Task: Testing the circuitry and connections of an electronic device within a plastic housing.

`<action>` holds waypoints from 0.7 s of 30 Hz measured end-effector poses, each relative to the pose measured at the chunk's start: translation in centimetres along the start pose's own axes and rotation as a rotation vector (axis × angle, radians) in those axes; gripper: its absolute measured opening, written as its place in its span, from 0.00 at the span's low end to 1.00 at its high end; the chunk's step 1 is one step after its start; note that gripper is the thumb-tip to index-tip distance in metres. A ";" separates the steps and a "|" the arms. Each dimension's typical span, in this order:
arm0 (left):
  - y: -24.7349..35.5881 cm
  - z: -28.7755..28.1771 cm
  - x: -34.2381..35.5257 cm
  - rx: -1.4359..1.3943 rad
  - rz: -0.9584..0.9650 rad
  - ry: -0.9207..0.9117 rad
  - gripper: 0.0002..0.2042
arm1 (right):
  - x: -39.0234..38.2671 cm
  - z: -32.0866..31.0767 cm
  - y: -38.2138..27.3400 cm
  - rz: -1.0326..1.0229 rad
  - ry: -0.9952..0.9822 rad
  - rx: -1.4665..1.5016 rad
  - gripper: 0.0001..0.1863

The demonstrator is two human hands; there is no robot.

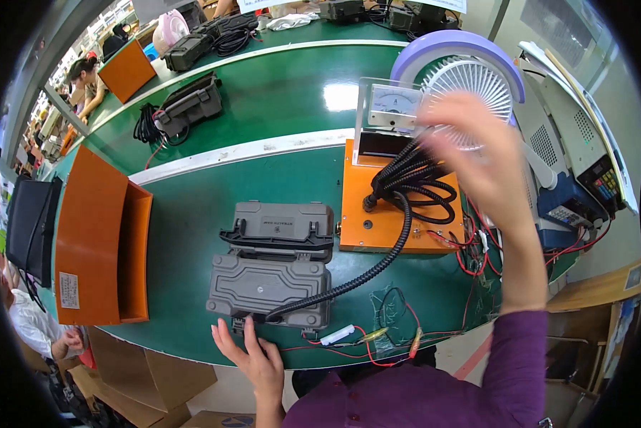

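Observation:
A grey hard plastic case (263, 289) lies on the green bench in front of me, its black latch side toward me. My left hand (255, 360) is at its front edge, fingers spread, fingertips by the front latch. From there a black corrugated cable (363, 277) crosses the case and rises to a bundled coil (417, 185) on an orange box (356, 192). My right hand (470, 135), smeared by motion, is raised at the top of the coil, before the clear-fronted meter (395, 103). Whether its fingers grip the cable is unclear.
A second grey case part (281, 221) with a black handle lies directly behind. An orange open-sided bin (92, 242) stands left. Thin red wires with clips (374, 335) lie at the front edge. A purple-rimmed fan (470, 78) and instruments (566, 207) are at right.

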State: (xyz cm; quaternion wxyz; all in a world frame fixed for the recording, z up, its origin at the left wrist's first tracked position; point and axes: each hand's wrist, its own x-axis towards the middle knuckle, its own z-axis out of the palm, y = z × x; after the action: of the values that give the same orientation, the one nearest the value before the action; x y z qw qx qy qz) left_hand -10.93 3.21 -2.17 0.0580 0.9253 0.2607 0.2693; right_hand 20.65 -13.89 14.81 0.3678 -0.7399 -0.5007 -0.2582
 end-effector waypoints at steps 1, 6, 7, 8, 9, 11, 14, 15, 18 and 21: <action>0.2 0.2 0.1 -0.015 -0.010 0.000 0.25 | -2.7 -2.2 -0.8 0.249 0.207 0.089 0.06; 1.2 1.3 1.3 -0.279 -0.067 -0.001 0.24 | -13.0 -3.1 2.1 0.446 -0.252 0.011 0.06; 1.1 1.3 1.4 -0.284 -0.063 -0.003 0.24 | -13.9 -2.7 2.2 0.333 -0.349 -0.032 0.07; 0.9 1.2 1.1 -0.268 -0.067 -0.018 0.24 | -14.0 -2.3 2.0 0.388 -0.345 0.013 0.07; 0.8 1.1 1.0 -0.251 -0.072 -0.031 0.24 | -13.9 -1.9 1.9 0.441 -0.342 0.059 0.07; 0.8 1.1 1.0 -0.242 -0.080 -0.022 0.24 | -13.7 -1.9 2.2 0.549 -0.345 0.144 0.07; 0.8 1.2 0.8 -0.244 -0.087 -0.012 0.24 | -12.9 -2.5 2.9 0.636 -0.467 0.203 0.09; 0.7 1.2 0.7 -0.249 -0.085 -0.012 0.24 | -13.0 -2.3 3.2 0.625 -0.470 0.206 0.09; 0.6 1.3 0.6 -0.256 -0.096 -0.015 0.23 | -13.7 -1.7 3.7 0.500 -0.381 0.141 0.10; 0.4 1.2 0.5 -0.255 -0.105 -0.021 0.23 | -13.5 -1.6 2.5 0.626 -0.377 0.134 0.09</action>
State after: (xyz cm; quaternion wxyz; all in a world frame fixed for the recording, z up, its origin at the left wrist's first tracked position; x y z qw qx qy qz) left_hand -9.73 3.12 -2.88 0.1919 0.8982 0.2716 0.2874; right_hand 18.01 -23.22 4.89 0.3778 -0.8660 -0.3250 0.0412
